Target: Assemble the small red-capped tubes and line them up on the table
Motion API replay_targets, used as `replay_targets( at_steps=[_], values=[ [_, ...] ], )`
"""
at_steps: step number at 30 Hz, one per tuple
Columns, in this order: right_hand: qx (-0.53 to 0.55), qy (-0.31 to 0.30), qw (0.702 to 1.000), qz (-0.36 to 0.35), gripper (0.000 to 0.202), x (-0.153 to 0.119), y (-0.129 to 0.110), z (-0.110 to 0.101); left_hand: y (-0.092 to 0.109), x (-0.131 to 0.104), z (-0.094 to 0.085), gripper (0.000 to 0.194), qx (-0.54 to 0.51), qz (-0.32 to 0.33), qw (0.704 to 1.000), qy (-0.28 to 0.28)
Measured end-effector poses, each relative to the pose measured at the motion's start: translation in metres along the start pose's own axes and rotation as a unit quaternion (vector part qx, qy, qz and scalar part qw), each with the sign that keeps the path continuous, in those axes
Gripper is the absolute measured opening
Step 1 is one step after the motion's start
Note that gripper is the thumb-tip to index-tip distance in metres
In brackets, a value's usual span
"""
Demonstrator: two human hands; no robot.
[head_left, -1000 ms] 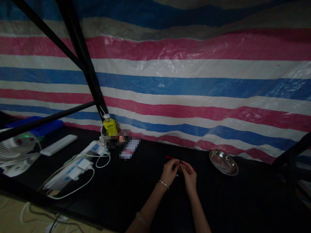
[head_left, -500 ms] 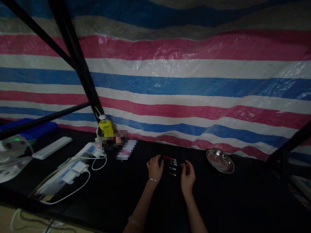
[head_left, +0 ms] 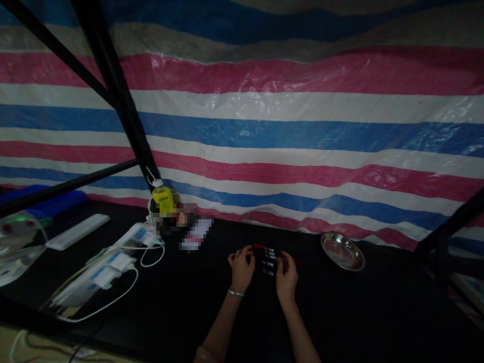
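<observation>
Several slim, dark, pen-like items (head_left: 269, 263) with pale printed labels lie side by side on the black tabletop, and their outlines melt into it. One at the far end of the row shows a red part (head_left: 259, 246). At the left ends of the row, my left hand (head_left: 242, 269) has its thumb and fingers curled; what lies between them is too dark to make out. My right hand (head_left: 286, 277) is closed at the right ends, on a dark item whose thin red end (head_left: 297, 262) sticks out beyond the fingers.
A shiny round metal dish (head_left: 343, 251) stands to the right, near the striped sheet (head_left: 264, 133). Leftward are a yellow bottle (head_left: 163, 199), a power strip (head_left: 109, 267) with white cables, and a long white bar (head_left: 78, 232). Black frame posts (head_left: 130, 131) rise at left and right.
My right hand has moved left, against the right ends of the row, and a red end now shows beyond its fingers. My left hand has barely moved.
</observation>
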State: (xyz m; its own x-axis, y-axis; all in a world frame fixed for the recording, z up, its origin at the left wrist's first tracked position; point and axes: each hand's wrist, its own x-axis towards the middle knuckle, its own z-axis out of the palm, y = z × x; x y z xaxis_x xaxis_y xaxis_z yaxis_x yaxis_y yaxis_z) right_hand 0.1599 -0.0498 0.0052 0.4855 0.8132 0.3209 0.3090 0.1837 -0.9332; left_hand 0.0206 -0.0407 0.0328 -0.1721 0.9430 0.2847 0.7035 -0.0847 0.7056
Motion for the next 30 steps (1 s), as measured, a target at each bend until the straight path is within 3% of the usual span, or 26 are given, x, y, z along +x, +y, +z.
replay_targets(
  at_steps=[7, 13, 18, 24, 30],
  values=[
    [0.184, 0.051, 0.978, 0.081, 0.046, -0.002, -0.021, 0.002, -0.001, 0.000, 0.003, 0.034, -0.022, 0.041, 0.999, 0.009],
    [0.247, 0.072, 0.962, 0.090, 0.045, -0.006, -0.031, 0.001, 0.000, -0.002, 0.007, 0.025, -0.016, 0.060, 0.998, 0.012],
    [0.223, 0.097, 0.967, 0.080, 0.042, -0.008, -0.030, 0.000, 0.003, -0.003, 0.008, 0.023, -0.027, 0.074, 0.997, -0.006],
    [0.159, 0.074, 0.984, 0.044, 0.041, -0.011, -0.030, -0.001, 0.004, -0.003, 0.010, 0.022, -0.044, 0.096, 0.994, -0.016],
    [0.169, 0.100, 0.980, 0.018, 0.039, -0.012, -0.030, -0.004, 0.003, -0.003, 0.010, 0.023, -0.056, 0.104, 0.993, -0.019]
  ],
)
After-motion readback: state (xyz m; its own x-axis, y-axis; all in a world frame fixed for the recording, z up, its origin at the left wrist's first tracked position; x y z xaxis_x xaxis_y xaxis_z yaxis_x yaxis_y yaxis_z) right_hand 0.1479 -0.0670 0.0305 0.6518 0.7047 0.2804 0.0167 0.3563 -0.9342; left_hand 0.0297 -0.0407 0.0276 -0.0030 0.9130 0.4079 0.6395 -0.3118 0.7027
